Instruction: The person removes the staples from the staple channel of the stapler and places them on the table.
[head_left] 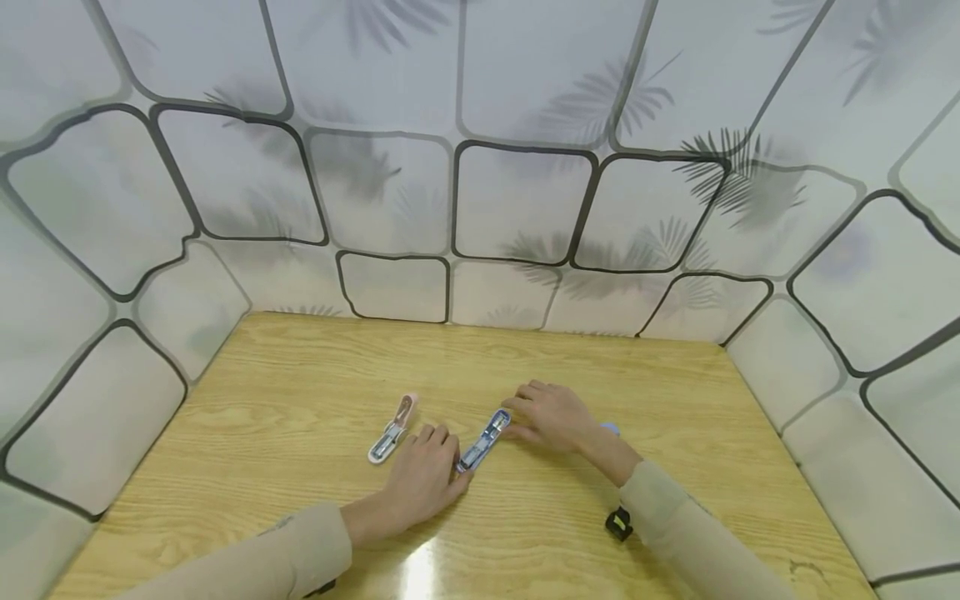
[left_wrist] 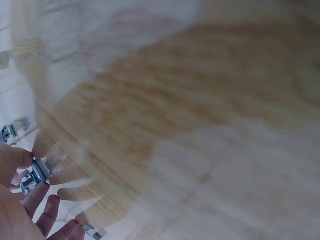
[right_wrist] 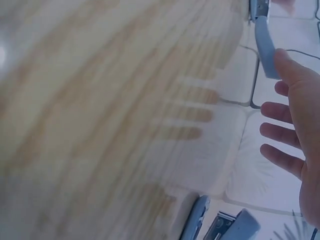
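Observation:
A small blue stapler (head_left: 483, 440), its metal parts showing, lies slantwise between both hands. My left hand (head_left: 426, 475) grips its near end between thumb and fingers; the left wrist view shows this stapler (left_wrist: 34, 177) between the thumb and fingertips. At the far end, my right hand (head_left: 553, 417) pinches it; in the right wrist view the thumb lies against the blue arm (right_wrist: 267, 47) and the other fingers are spread. Just left of my left hand lies a pink and white stapler (head_left: 393, 429), unfolded, with metal inside.
Another blue object (head_left: 610, 428), partly hidden behind my right wrist, looks like a stapler (right_wrist: 220, 225) in the right wrist view. A small black device (head_left: 619, 523) sits by the right sleeve. Patterned fabric walls (head_left: 517, 200) surround the wooden table (head_left: 322, 358) at the back and sides.

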